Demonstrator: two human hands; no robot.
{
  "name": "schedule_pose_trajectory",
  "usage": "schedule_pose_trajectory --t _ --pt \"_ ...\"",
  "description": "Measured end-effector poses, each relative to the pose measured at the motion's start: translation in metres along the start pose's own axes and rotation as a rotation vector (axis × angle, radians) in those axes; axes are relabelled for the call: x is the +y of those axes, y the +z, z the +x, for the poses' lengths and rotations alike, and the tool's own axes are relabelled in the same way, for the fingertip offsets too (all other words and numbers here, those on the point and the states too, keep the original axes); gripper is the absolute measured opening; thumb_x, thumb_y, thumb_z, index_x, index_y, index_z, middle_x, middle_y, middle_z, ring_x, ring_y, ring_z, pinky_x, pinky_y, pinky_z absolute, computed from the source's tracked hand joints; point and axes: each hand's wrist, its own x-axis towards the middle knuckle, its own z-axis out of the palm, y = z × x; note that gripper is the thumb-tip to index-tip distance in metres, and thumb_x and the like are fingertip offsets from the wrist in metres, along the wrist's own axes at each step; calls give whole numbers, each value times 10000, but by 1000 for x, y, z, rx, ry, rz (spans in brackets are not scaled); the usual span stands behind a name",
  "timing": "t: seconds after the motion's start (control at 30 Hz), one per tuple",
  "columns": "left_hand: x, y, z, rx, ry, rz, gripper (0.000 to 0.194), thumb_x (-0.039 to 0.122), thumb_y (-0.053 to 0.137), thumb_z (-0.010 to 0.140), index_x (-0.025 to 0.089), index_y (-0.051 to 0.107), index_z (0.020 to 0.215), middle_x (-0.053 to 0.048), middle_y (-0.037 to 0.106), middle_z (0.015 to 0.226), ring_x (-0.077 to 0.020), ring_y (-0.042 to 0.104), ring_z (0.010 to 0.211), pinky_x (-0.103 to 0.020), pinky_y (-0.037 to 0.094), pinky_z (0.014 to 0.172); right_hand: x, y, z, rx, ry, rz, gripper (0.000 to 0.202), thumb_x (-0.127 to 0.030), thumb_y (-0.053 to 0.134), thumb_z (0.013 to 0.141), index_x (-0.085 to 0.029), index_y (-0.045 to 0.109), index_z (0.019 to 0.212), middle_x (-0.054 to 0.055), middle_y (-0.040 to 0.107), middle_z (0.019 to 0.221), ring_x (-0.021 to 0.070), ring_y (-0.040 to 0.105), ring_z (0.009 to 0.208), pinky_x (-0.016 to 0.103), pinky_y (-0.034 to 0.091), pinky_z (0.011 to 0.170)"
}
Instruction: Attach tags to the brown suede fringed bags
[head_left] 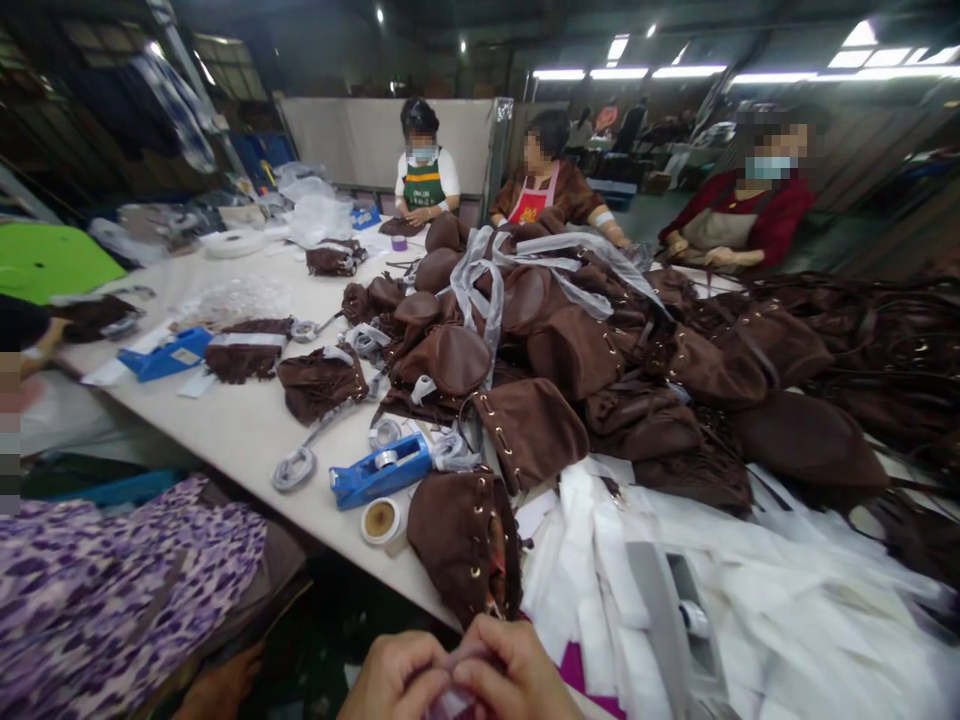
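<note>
At the bottom edge, my left hand [391, 678] and my right hand [517, 672] are close together, fingers curled and thumbs meeting. Both pinch a small pinkish, shiny piece [450, 700] whose kind I cannot make out; the fingers and the frame edge hide most of it. Just beyond them, a brown drawstring bag [457, 540] with gold eyelets lies on its side, its mouth facing right. Left of this bag are a roll of tape [382, 521] and a blue tape dispenser [381, 470].
Brown bags are heaped along the table [247, 420]. White plastic sleeves [810, 600] and a grey tape dispenser [679, 620] lie at the right. Someone in purple-patterned clothing [127, 590] sits at the left; three people work across the table.
</note>
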Motion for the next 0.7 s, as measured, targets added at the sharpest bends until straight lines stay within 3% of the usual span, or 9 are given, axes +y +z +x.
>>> schedule_pose_trajectory --t 0.07,0.17,0.23,0.3,0.4,0.5,0.6,0.7 --pt "-11 -1 1 61 -9 -33 310 367 505 822 180 581 586 24 550 611 -142 507 636 -225 352 620 5 -7 -4 12 30 117 250 -409 600 789 -186 555 687 -45 566 524 99 516 450 188 344 451" --pt "-24 -8 6 185 -55 -131 377 475 470 833 182 527 603 30 484 603 -138 446 614 -229 333 583 27 -30 -10 210 70 183 395 -572 537 799 -187 547 713 -2 621 618 106 525 498 210 368 492" --pt "-30 -14 9 253 -83 -181 402 531 486 820 178 543 635 27 491 614 -142 439 623 -228 339 579 50 -44 -15 297 150 147 437 -622 514 778 -195 532 684 -3 596 593 122 515 503 231 368 501" --pt "-34 -18 13 281 -98 -217 426 564 509 806 170 574 657 20 515 621 -145 444 630 -227 349 581 72 -50 -18 284 210 31 413 -595 527 757 -199 530 638 -8 566 553 145 519 520 253 365 514" --pt "-37 -18 17 245 -107 -273 444 573 512 812 160 633 702 4 563 647 -152 466 645 -230 369 594 92 -42 -17 216 173 -162 281 -447 535 763 -183 620 720 21 635 656 182 573 643 279 407 610" --pt "-40 -14 20 162 -84 -298 434 546 506 821 156 665 718 -11 590 693 -161 493 680 -237 392 627 100 -25 -14 239 157 -256 222 -353 506 775 -179 634 827 32 667 754 185 589 697 277 424 657" --pt "-50 -16 20 124 -31 -232 409 495 501 822 157 655 653 -21 579 715 -169 523 707 -243 410 661 113 -19 -13 255 208 -313 240 -382 474 798 -185 608 768 37 663 716 190 597 689 269 428 637" --pt "-69 -28 22 205 -16 16 380 412 457 863 169 631 629 -36 592 722 -179 561 714 -256 423 682 137 -24 -17 229 201 -339 245 -431 523 779 -208 617 749 29 685 717 195 615 699 263 447 663"
